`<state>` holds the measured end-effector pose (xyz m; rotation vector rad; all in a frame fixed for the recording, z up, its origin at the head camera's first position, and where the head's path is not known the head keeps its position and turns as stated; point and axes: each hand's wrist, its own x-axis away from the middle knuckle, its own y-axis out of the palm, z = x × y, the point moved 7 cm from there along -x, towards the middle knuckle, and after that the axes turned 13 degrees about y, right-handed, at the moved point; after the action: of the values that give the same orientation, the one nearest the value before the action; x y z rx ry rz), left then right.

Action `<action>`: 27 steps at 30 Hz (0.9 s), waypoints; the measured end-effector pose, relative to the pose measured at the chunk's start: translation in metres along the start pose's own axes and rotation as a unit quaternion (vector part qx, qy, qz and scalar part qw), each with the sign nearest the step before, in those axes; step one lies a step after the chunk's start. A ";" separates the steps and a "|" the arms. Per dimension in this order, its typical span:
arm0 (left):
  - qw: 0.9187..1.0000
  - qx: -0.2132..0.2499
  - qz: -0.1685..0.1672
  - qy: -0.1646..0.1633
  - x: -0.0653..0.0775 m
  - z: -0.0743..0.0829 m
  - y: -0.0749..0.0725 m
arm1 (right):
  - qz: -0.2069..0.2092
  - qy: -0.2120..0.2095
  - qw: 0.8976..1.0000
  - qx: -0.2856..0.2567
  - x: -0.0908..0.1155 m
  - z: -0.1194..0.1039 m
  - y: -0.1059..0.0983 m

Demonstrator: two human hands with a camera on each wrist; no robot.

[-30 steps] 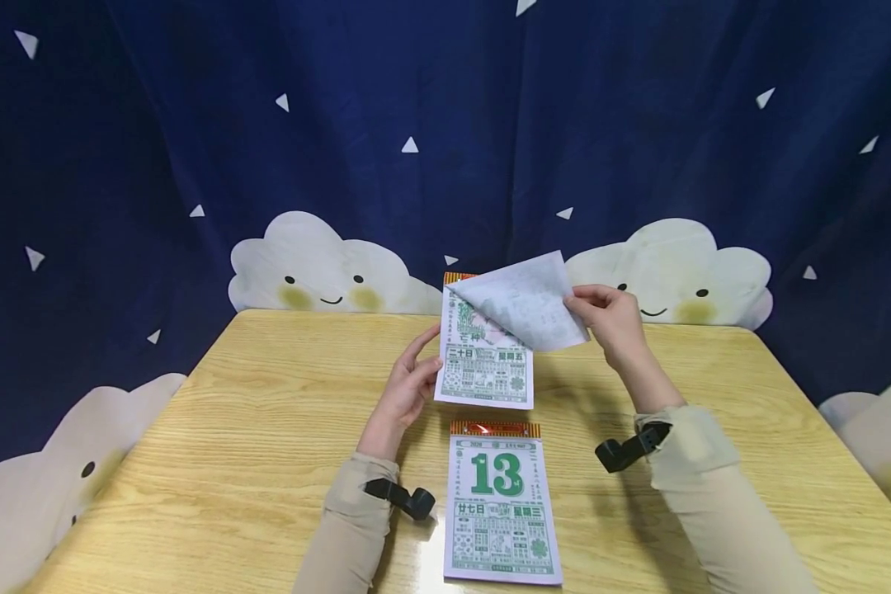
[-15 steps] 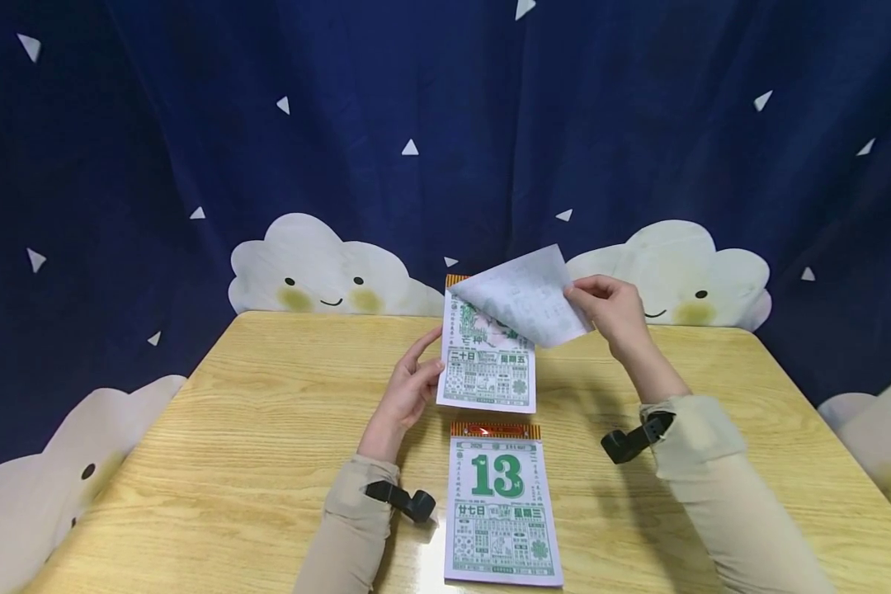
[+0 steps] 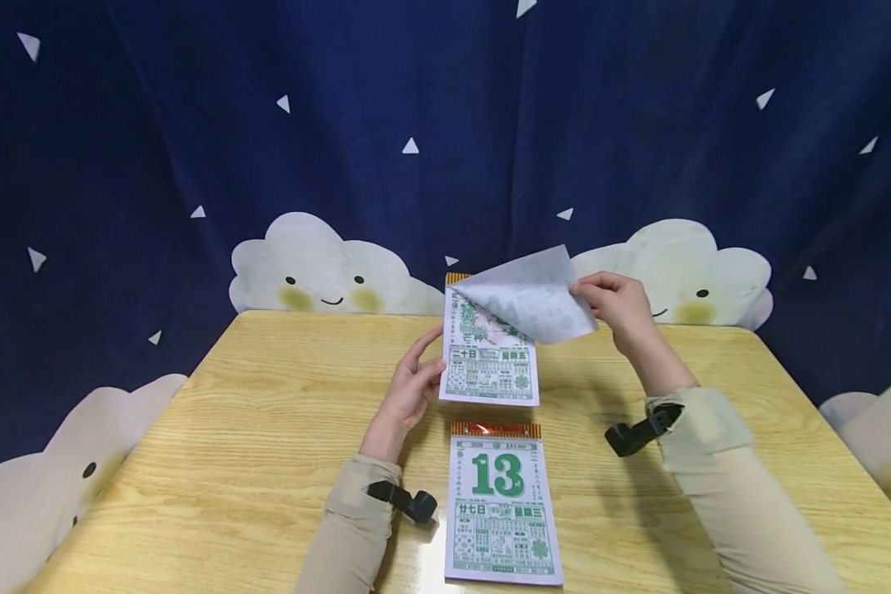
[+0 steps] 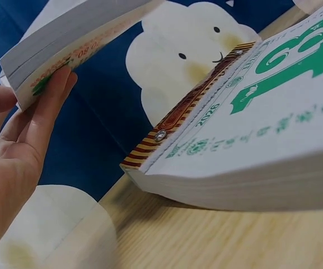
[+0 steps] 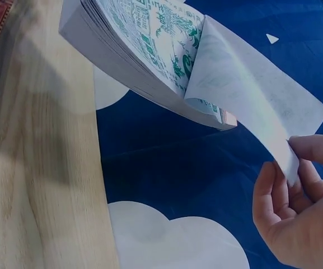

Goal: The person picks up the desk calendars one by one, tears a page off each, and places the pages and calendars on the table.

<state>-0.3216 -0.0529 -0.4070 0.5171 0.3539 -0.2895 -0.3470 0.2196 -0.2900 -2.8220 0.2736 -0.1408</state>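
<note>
A thick tear-off calendar [image 3: 487, 378] is held up above the table, its printing green and its header striped orange. My left hand [image 3: 408, 388] grips its left edge, thumb in front and fingers behind, as the left wrist view shows. Between thumb and fingers my right hand [image 3: 619, 309] pinches the edge of the top page [image 3: 538, 297], which is folded back diagonally with its pale back showing. In the right wrist view, that page [image 5: 245, 89] peels away from the block but stays joined near the header. Part of the header is hidden behind it.
A second tear-off calendar [image 3: 502, 511] showing a green 13 lies flat on the wooden table [image 3: 267, 412], nearer the person. Behind the table hangs a dark blue curtain [image 3: 341, 107] with white triangles and clouds. Small black cameras sit on both wrists.
My right hand has moved slightly up and to the right, carrying the page's corner with it. The left hand and held calendar have shifted only a little.
</note>
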 end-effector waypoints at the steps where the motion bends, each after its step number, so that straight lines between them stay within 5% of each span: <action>1: 1.000 0.000 0.001 -0.002 0.000 -0.001 0.000 | 0.002 0.003 1.000 0.002 0.000 0.000 -0.001; 14: 1.000 0.007 -0.011 -0.011 0.001 0.000 0.002 | -0.023 -0.007 1.000 0.000 0.002 -0.008 0.003; 27: 1.000 -0.013 -0.018 -0.014 0.002 -0.001 0.007 | -0.003 -0.033 0.999 0.040 0.005 -0.016 0.004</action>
<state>-0.3174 -0.0473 -0.4061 0.4815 0.3388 -0.3266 -0.3449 0.2101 -0.2756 -2.7413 0.2405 -0.0588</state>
